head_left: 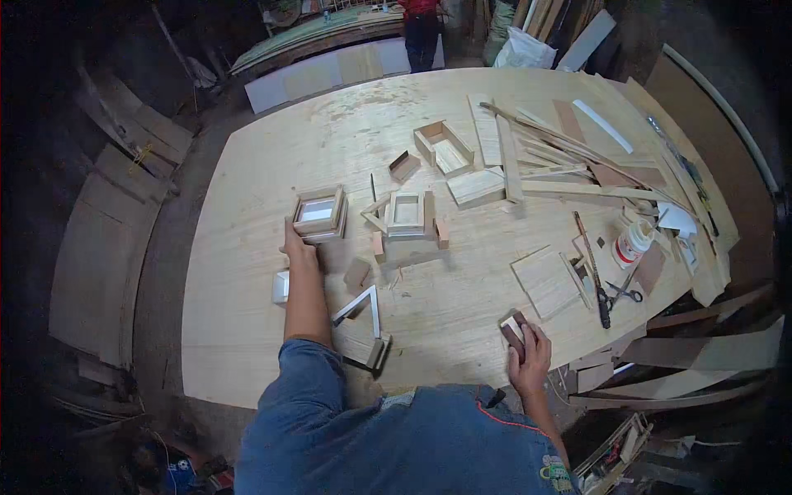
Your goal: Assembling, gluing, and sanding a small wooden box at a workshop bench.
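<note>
My left hand (295, 241) reaches forward and grips the near left corner of a small wooden box (304, 196) with a framed, pale inside; some fingers are hidden. At the table's near right edge, my right hand (535, 356) is closed on a small dark brown block (512, 330) with a pale face. A second small wooden box (407, 213) stands right of the first, with brown blocks (443, 234) beside it and a thin wooden frame (375, 212) leaning at its left. By my left forearm are a white box (281, 286) and a white angled strip (374, 309).
The wooden table (247, 346) carries an open wooden tray (445, 150), flat boards (544, 280), scissors (624, 292), a white glue bottle (634, 241) and a dark long-handled tool (605, 312). Wood strips (569, 161) pile at the far right. Another person (421, 37) stands beyond the table.
</note>
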A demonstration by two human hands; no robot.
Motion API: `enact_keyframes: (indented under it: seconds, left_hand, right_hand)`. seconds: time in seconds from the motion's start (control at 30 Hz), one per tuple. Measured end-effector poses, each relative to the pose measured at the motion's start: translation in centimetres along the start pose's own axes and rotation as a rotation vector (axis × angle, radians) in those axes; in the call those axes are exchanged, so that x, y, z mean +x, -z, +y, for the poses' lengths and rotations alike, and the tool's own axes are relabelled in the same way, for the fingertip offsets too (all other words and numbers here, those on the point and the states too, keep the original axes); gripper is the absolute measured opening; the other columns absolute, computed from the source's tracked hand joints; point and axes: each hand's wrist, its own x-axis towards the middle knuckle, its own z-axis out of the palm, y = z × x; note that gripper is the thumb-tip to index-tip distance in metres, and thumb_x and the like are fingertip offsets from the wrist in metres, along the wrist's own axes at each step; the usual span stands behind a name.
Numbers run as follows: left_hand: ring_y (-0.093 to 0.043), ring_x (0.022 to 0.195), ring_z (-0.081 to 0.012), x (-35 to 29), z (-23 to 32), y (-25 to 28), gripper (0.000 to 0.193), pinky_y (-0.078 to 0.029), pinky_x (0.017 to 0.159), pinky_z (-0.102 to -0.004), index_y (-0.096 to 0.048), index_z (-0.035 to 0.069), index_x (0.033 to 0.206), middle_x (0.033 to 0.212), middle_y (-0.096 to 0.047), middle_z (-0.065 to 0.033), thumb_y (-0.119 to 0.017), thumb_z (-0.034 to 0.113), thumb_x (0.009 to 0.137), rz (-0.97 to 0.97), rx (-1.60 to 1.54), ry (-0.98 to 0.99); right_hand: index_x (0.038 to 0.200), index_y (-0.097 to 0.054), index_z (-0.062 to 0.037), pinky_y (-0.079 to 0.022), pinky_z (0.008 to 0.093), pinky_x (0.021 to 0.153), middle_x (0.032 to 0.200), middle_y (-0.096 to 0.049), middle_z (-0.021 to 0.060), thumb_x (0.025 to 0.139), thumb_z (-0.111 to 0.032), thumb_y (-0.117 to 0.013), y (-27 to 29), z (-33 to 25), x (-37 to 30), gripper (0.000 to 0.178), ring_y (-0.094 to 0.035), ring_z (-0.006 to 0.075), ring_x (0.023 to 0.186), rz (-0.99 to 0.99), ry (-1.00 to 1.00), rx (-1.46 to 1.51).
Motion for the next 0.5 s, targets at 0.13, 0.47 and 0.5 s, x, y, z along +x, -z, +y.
enact_keyframes:
  seconds: [0.13,0.47,0.5]
  left_hand:
    - [-0.043,0.118,-0.0309,-1.5,1.4,0.2,0.047,-0.035,0.097,-0.0552,-0.046,0.009,0.124,0.129,-0.046,-0.0134,-0.045,0.041,0.09,0.078,0.071,0.085]
    - [-0.037,0.123,-0.0374,-3.9,2.0,0.7,0.063,-0.024,0.102,-0.0594,-0.035,0.004,0.131,0.134,-0.037,-0.0208,-0.05,0.042,0.084,0.011,-0.061,0.233]
    - [-0.037,0.123,-0.0374,-4.0,2.2,1.0,0.063,-0.024,0.102,-0.0594,-0.035,0.004,0.131,0.134,-0.037,-0.0208,-0.05,0.042,0.084,0.013,-0.065,0.23]
  right_hand:
    - [0.129,-0.046,-0.005,-0.036,0.0468,0.096,0.124,-0.046,0.0211,0.075,-0.012,-0.061,-0.2,0.2,-0.1,0.057,-0.045,0.0375,0.112,-0.015,-0.012,-0.011]
    - [0.13,-0.046,-0.0059,-0.035,0.0465,0.097,0.124,-0.046,0.0205,0.076,-0.012,-0.061,0.0,0.3,0.1,0.056,-0.044,0.0367,0.114,-0.003,0.019,0.009]
    - [0.13,-0.046,-0.006,-0.035,0.0465,0.097,0.125,-0.046,0.0206,0.076,-0.012,-0.061,0.0,0.3,0.0,0.056,-0.044,0.0366,0.114,-0.008,0.023,0.01]
